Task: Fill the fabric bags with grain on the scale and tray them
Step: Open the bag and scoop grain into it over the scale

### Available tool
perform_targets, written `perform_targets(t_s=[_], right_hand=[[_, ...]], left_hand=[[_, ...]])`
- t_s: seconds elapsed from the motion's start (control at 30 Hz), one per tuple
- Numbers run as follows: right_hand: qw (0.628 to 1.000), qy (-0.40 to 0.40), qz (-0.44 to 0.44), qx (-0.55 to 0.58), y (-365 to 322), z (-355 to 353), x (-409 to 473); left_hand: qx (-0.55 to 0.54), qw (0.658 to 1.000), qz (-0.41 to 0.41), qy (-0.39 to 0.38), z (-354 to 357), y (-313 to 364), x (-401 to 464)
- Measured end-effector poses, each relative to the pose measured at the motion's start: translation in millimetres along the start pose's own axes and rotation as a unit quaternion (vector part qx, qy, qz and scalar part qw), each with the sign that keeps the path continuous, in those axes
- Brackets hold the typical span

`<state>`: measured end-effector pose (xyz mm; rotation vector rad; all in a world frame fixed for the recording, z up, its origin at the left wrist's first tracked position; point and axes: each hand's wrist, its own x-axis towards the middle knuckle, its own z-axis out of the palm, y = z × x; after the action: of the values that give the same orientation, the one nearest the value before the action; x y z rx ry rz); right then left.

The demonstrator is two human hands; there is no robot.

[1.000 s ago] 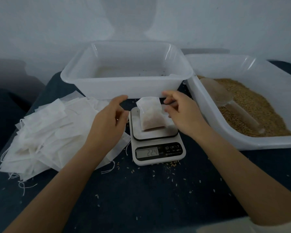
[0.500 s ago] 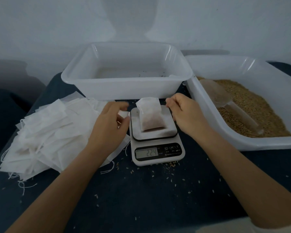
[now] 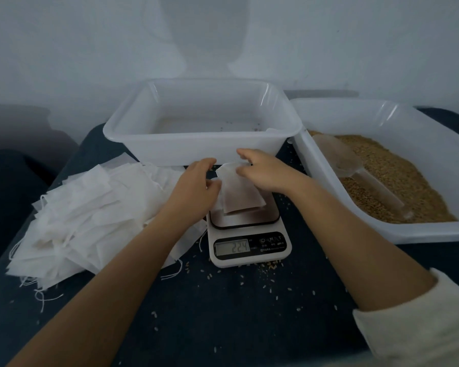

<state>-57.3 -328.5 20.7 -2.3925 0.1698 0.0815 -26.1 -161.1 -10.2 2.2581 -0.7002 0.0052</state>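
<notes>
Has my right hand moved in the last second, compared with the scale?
Yes. The right hand has shifted left over the scale platform, and its fingers now pinch the top of the filled bag.

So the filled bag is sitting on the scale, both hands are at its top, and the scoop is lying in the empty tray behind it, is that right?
Not quite. The head view shows the scoop lying in the grain bin on the right, not in the empty tray. The rest holds: the filled bag sits on the scale, with the left hand and right hand at its top.
</notes>
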Motion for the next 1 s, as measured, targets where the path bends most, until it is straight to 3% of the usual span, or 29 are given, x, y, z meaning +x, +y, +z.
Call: perform_targets(t_s=[0.23,0.37,0.5,0.63,0.7,0.8,0.9,1.0], right_hand=[[0.995,0.082,-0.039,-0.036,-14.9,-8.7,-6.6],[0.992,0.094,-0.071,-0.039,-30.3,-23.6,-26.8],[0.995,0.08,-0.038,-0.041,-38.7,-47.5,-44.1],[0.971,0.214,0.069,-0.078,-9.4,-106.2,-49.1],[0.947,0.18,0.195,-0.181,16.1,-130.3,-51.0],[0.895,0.024,0.32,-0.31,49.1,-138.7,-59.1],[0.87,-0.051,0.359,-0.335,69.9,-133.9,-62.7],[0.872,-0.034,0.371,-0.317,76.6,-130.7,-61.3]], left_hand=[[0.035,0.997,0.065,-0.023,-4.1,19.3,10.7],[0.061,0.989,0.132,0.038,-14.6,35.7,17.9],[0.057,0.981,0.172,0.066,-21.2,47.7,21.9],[0.094,0.972,0.209,0.045,-21.3,54.5,19.8],[0.114,0.966,0.229,0.047,-21.0,55.5,19.3],[0.144,0.959,0.239,0.043,-21.3,54.1,20.0],[0.193,0.934,0.295,0.058,-22.6,54.3,16.8],[0.227,0.921,0.314,0.047,-20.9,55.7,14.4]])
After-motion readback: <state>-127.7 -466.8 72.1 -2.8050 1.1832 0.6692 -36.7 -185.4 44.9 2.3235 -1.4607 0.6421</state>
